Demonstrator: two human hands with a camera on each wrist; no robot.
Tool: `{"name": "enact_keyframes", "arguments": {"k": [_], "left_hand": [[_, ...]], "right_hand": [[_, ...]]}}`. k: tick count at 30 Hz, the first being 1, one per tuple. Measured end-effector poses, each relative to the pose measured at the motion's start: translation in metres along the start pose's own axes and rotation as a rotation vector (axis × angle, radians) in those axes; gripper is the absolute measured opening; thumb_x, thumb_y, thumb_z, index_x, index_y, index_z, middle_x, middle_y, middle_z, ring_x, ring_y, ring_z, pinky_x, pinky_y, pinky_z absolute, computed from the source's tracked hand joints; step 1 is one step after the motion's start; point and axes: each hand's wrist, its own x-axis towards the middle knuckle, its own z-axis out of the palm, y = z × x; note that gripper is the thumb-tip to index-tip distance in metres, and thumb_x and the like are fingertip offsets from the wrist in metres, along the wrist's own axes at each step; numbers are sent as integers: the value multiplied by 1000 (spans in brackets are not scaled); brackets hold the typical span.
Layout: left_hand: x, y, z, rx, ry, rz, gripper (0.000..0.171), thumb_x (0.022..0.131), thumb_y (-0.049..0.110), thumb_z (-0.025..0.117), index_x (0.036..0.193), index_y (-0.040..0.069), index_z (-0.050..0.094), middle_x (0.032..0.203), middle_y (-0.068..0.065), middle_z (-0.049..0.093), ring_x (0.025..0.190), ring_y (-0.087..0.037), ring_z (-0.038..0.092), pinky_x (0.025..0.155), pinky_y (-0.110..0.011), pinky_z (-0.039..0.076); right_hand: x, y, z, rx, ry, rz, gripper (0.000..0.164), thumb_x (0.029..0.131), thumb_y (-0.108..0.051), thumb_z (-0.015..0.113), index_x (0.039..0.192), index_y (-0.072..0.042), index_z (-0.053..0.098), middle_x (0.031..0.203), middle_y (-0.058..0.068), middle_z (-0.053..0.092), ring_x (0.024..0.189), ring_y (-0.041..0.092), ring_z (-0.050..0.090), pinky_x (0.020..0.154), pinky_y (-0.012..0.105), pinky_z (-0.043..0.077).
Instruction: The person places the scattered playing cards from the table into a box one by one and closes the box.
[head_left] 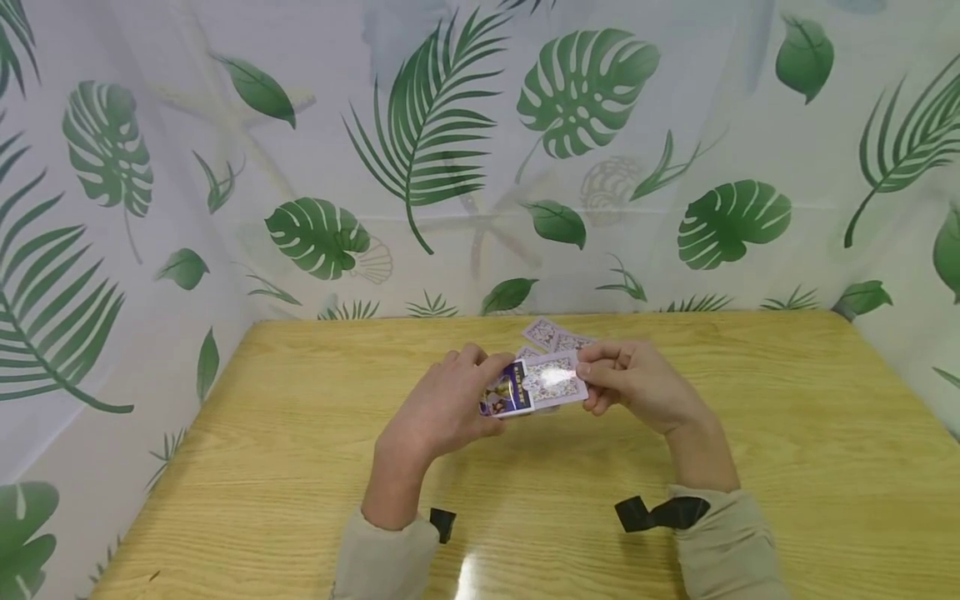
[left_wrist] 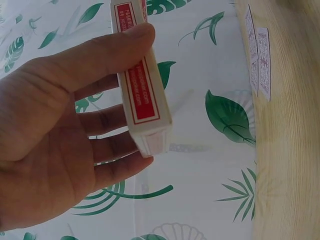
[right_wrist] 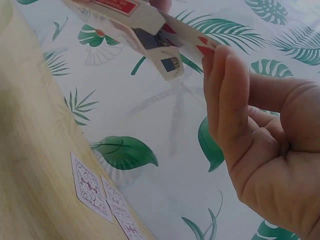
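Note:
My left hand (head_left: pixel 450 404) grips a small playing-card box (head_left: pixel 506 392) between thumb and fingers, above the table. Its narrow side, red with white print, faces the left wrist view. At the box's open right end, a flap (right_wrist: pixel 170 65) hangs down in the right wrist view. A playing card (head_left: pixel 557 377) with a patterned back reaches partly out of that end. My right hand (head_left: pixel 637 383) pinches the card's outer edge between thumb and fingers. Red marks show on its underside in the right wrist view. The card's inner part is hidden in the box.
Behind the hands, several loose cards (head_left: pixel 542 333) lie back up on the wooden table (head_left: pixel 300 467), partly overlapping. A white cloth with green leaves (head_left: pixel 450 275) hangs along the table's far edge and sides. Black straps (head_left: pixel 678 512) are at both wrists.

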Motion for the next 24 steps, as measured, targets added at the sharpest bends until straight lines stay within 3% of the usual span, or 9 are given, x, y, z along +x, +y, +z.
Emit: {"name": "enact_keyframes", "arguments": {"k": [7,12,24], "left_hand": [[-2,1,2,-3,17,-3,77,79,29,86,146,19,49,121,-8,56,100,-20,52,92,-40,48],[-3,1,2,-5,22,0,77,79,28,85,146,19,48,122,-8,56,103,-21,52,94,-42,47],[-3,1,2,-8,21,16,77,80,27,85,146,17,48,124,-8,55,106,-22,52,97,-43,46]], "right_hand": [[1,4,4,16,-39,-12,7,98,-5,59,98,-2,66,70,6,64,59,12,65,55,24,56],[2,8,5,-67,-30,0,9,98,-9,62,93,-3,64,71,6,63,61,14,64,54,28,56],[9,10,9,-216,28,31,38,93,-16,70,117,4,50,99,13,61,81,30,66,60,39,58]]}}
